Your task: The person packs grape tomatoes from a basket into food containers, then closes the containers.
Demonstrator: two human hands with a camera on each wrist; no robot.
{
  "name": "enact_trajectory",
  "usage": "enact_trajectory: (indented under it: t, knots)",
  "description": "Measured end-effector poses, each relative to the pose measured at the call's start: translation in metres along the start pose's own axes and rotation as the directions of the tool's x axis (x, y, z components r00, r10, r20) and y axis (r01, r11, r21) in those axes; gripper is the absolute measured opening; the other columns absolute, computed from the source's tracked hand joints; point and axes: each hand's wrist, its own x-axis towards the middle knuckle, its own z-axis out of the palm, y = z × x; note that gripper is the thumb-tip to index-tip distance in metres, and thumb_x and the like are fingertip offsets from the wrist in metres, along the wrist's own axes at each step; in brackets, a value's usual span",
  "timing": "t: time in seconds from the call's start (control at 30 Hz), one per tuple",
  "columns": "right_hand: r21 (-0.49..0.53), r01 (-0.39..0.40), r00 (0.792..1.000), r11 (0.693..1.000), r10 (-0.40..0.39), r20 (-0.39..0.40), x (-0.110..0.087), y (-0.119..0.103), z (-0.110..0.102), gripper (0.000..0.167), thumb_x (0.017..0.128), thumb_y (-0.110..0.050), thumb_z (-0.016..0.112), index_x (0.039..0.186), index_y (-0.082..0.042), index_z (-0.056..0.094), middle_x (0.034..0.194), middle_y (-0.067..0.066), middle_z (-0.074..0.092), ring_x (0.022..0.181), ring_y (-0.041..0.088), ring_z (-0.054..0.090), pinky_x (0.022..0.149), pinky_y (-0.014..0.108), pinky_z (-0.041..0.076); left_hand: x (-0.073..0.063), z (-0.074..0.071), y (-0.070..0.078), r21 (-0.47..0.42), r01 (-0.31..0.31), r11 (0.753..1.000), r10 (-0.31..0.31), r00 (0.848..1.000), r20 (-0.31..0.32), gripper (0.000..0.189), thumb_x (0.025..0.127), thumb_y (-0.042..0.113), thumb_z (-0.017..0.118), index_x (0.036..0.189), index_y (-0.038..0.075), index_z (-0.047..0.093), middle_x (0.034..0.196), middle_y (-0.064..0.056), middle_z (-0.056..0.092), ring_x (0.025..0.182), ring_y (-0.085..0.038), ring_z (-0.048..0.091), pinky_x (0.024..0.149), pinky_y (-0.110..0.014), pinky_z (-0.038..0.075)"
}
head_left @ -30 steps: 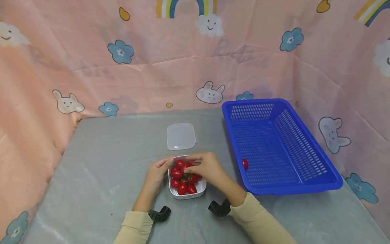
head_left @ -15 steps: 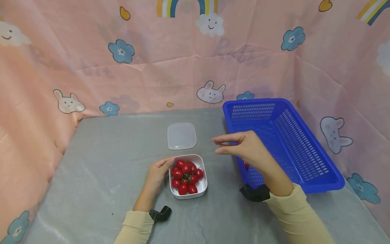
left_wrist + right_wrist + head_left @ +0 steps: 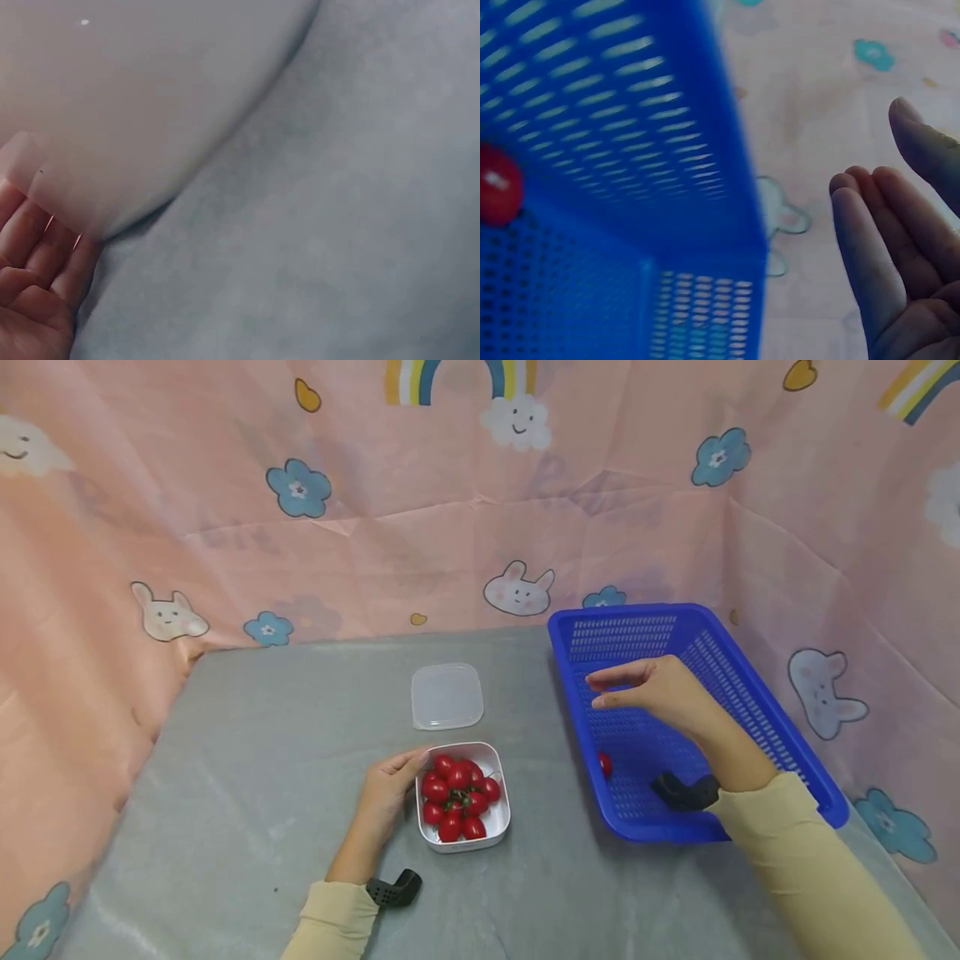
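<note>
A small white square container [image 3: 498, 839] stands in the middle of the table, with several small red tomatoes [image 3: 450, 825] and some green stems in it. My left hand [image 3: 384, 793] touches its left wall near the far corner. In the left wrist view the fingers [image 3: 71, 274] meet the wall's outer side; the thumb is hidden there. Above the blue plastic basket [image 3: 750, 677] hovers my right hand [image 3: 667, 693], holding nothing, thumb apart from the fingers. One red tomato [image 3: 605, 765] lies in the basket by its left wall.
A clear square lid [image 3: 447, 696] lies flat behind the white container. The basket's slotted walls rise at the table's right side. A pink printed curtain [image 3: 360, 543] hangs behind the grey tabletop [image 3: 247, 810].
My right hand has left the tomatoes in the white container and moved right, over the blue basket. The left hand stays at the container's side.
</note>
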Motion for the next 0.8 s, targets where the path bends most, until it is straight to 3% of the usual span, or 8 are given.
enact_trajectory:
  t: [0.13, 0.33, 0.6, 0.8]
  knots:
    - [-0.014, -0.007, 1.000, 1.000, 0.008, 0.029, 0.010, 0.017, -0.001, 0.059, 0.080, -0.043, 0.081, 0.126, -0.008, 0.069, 0.127, 0.014, 0.069, 0.126, 0.031, 0.060, 0.112, 0.060, 0.036, 0.000, 0.001, -0.001, 0.005, -0.007, 1.000, 0.007, 1.000, 0.000, 0.034, 0.094, 0.017, 0.067, 0.117, -0.008, 0.068, 0.108, 0.001, 0.076, 0.099, 0.001, 0.063, 0.088, -0.018, 0.050]
    - [-0.032, 0.001, 0.990, 0.999, 0.003, 0.143, 0.026, 0.041, -0.003, 0.054, 0.084, -0.034, 0.079, 0.129, -0.006, 0.067, 0.128, 0.015, 0.068, 0.131, 0.034, 0.056, 0.114, 0.065, 0.028, -0.001, 0.000, -0.001, 0.014, -0.018, 1.000, 0.018, 1.000, -0.006, 0.033, 0.093, 0.018, 0.068, 0.115, -0.007, 0.070, 0.104, 0.006, 0.077, 0.098, 0.002, 0.064, 0.086, -0.017, 0.050]
    - [-0.062, -0.006, 0.955, 0.998, 0.024, 0.297, 0.042, 0.068, -0.003, 0.046, 0.086, -0.020, 0.078, 0.127, -0.003, 0.067, 0.122, 0.014, 0.071, 0.120, 0.030, 0.065, 0.114, 0.067, 0.026, -0.001, 0.001, 0.000, 0.012, -0.010, 1.000, 0.010, 1.000, -0.003, 0.034, 0.094, 0.019, 0.068, 0.116, -0.007, 0.070, 0.103, 0.007, 0.077, 0.099, 0.002, 0.063, 0.086, -0.018, 0.050]
    - [-0.063, -0.008, 0.919, 0.998, 0.032, 0.394, 0.049, 0.081, 0.003, 0.047, 0.085, -0.020, 0.078, 0.126, 0.001, 0.066, 0.119, 0.015, 0.072, 0.113, 0.025, 0.069, 0.113, 0.058, 0.036, -0.001, 0.001, 0.000, 0.006, 0.005, 1.000, -0.005, 1.000, -0.003, 0.034, 0.094, 0.017, 0.067, 0.117, -0.008, 0.069, 0.104, 0.006, 0.077, 0.099, 0.002, 0.064, 0.088, -0.018, 0.050]
